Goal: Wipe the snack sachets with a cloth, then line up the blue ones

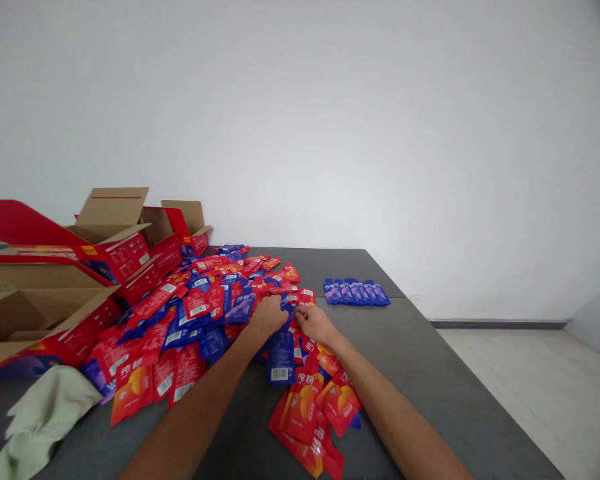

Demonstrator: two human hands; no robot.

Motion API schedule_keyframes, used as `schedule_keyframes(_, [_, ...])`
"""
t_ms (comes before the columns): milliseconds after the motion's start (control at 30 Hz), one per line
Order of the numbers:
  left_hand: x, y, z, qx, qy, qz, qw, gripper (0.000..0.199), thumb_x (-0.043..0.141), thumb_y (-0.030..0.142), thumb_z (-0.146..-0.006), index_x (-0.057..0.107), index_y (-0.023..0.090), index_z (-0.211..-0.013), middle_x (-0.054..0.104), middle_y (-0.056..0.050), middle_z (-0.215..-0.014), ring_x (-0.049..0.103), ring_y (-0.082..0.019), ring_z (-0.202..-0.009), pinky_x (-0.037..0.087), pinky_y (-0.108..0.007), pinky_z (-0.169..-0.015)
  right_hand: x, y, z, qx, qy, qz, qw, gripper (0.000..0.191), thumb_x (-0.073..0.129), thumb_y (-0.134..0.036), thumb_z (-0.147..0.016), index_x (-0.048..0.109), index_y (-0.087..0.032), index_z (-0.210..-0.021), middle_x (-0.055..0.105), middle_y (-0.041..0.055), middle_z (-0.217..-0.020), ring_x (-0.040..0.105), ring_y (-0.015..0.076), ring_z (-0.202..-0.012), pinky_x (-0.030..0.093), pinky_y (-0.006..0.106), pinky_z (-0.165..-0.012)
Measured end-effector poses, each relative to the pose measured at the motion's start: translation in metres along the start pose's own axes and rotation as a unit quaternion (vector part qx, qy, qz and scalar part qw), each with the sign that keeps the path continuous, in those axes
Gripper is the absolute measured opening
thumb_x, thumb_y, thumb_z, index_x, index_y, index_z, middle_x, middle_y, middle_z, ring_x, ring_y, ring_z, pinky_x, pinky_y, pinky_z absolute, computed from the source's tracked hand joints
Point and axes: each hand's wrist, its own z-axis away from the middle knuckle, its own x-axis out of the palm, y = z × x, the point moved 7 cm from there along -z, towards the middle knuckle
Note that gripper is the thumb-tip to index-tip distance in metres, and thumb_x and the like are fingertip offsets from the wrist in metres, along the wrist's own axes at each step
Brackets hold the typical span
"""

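A large pile of red and blue packets (197,307) spreads over the dark table (395,340). At the pile's right side, my left hand (270,316) is closed at the top of a blue packet (281,357), which hangs or lies with its barcode side showing. Close beside it on the right, my right hand (314,321) has its fingers pinched together near the same packet's top; what is between them is too small to make out. Red packets (303,407) with orange fruit pictures lie below, between my forearms. Several blue packets (356,292) overlap in a neat row farther right.
Open red cardboard boxes (87,327) with brown flaps stand along the left side. A pale green cloth (55,417) lies at the front left. The table's right edge runs diagonally beside a light floor (535,380), and a white wall rises behind.
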Motion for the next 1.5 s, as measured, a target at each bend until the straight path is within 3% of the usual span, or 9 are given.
schedule_keyframes(267, [-0.017,0.007,-0.002,0.0,0.018,0.031,0.999,0.024,0.046,0.01,-0.081,0.066,0.015,-0.095,0.07,-0.016,-0.106,0.063,-0.024,-0.101,0.042,-0.032,-0.087,0.0,0.001,-0.004,0.004,0.006,-0.048,0.999,0.025,0.048,-0.021,-0.089,0.073,-0.018,-0.093,0.069,0.0029,-0.077,0.055,0.0145,-0.066,0.038,0.023,-0.063])
schedule_keyframes(567, [-0.015,0.009,-0.014,-0.006,0.082,0.161,0.984,0.012,0.049,0.01,-0.076,0.058,0.018,-0.076,0.067,-0.007,-0.083,0.06,-0.018,-0.081,0.041,-0.027,-0.074,-0.015,0.005,0.0,0.002,0.033,-0.107,0.994,0.033,0.044,-0.036,-0.094,0.067,-0.016,-0.081,0.056,-0.0016,-0.065,0.046,0.0111,-0.06,0.033,0.021,-0.056])
schedule_keyframes(767, [0.011,0.018,-0.021,-0.032,0.106,0.301,0.947,0.003,0.05,0.016,-0.075,0.052,0.018,-0.073,0.062,0.0,-0.072,0.057,-0.014,-0.065,0.039,-0.023,-0.056,-0.024,0.026,0.007,0.07,0.067,-0.291,0.952,0.041,0.056,-0.05,-0.087,0.06,-0.017,-0.111,0.045,-0.0086,-0.055,0.037,0.0083,-0.046,0.03,0.019,-0.046])
schedule_keyframes(900, [0.032,0.026,-0.021,-0.044,0.101,0.378,0.919,0.005,0.052,0.02,-0.075,0.054,0.017,-0.08,0.063,0.001,-0.074,0.059,-0.013,-0.065,0.041,-0.021,-0.054,-0.021,0.044,0.019,0.121,0.095,-0.359,0.921,0.046,0.065,-0.054,-0.081,0.058,-0.017,-0.107,0.049,-0.0084,-0.055,0.041,0.0085,-0.044,0.035,0.02,-0.044])
schedule_keyframes(1033, [0.043,0.02,-0.019,-0.065,0.103,0.427,0.896,0.012,0.06,0.024,-0.074,0.058,0.017,-0.084,0.066,0.0,-0.078,0.061,-0.014,-0.07,0.045,-0.023,-0.06,-0.021,0.05,0.027,0.12,0.123,-0.403,0.899,0.046,0.072,-0.052,-0.076,0.059,-0.017,-0.102,0.048,-0.0088,-0.057,0.042,0.0078,-0.047,0.037,0.019,-0.047])
schedule_keyframes(1167, [0.048,0.014,-0.014,-0.08,0.096,0.406,0.906,0.021,0.058,0.024,-0.079,0.06,0.016,-0.098,0.07,-0.005,-0.091,0.065,-0.016,-0.081,0.048,-0.026,-0.071,-0.024,0.047,0.031,0.108,0.139,-0.409,0.896,0.046,0.074,-0.051,-0.075,0.061,-0.017,-0.104,0.044,-0.0101,-0.058,0.037,0.0068,-0.048,0.033,0.019,-0.047])
schedule_keyframes(1300, [0.039,0.016,-0.006,-0.089,0.102,0.322,0.937,0.02,0.051,0.021,-0.084,0.059,0.018,-0.102,0.071,-0.007,-0.098,0.066,-0.019,-0.091,0.048,-0.029,-0.079,-0.032,0.048,0.041,0.126,0.166,-0.398,0.893,0.046,0.075,-0.051,-0.073,0.062,-0.017,-0.102,0.044,-0.0094,-0.059,0.037,0.0072,-0.05,0.032,0.019,-0.048])
schedule_keyframes(1400, [0.025,0.026,0.002,-0.066,0.136,0.258,0.954,0.017,0.05,0.019,-0.085,0.06,0.019,-0.099,0.069,-0.009,-0.104,0.063,-0.022,-0.101,0.045,-0.032,-0.089,-0.037,0.051,0.048,0.134,0.179,-0.405,0.886,0.044,0.075,-0.05,-0.074,0.062,-0.017,-0.099,0.043,-0.0093,-0.059,0.036,0.0076,-0.049,0.031,0.02,-0.047])
schedule_keyframes(1500, [0.011,0.039,0.014,-0.012,0.188,0.237,0.953,0.014,0.048,0.025,-0.088,0.062,0.02,-0.089,0.068,-0.008,-0.1,0.059,-0.022,-0.102,0.042,-0.034,-0.094,-0.041,0.051,0.05,0.125,0.189,-0.421,0.878,0.04,0.075,-0.049,-0.075,0.061,-0.018,-0.095,0.041,-0.0091,-0.059,0.035,0.0075,-0.049,0.03,0.02,-0.047])
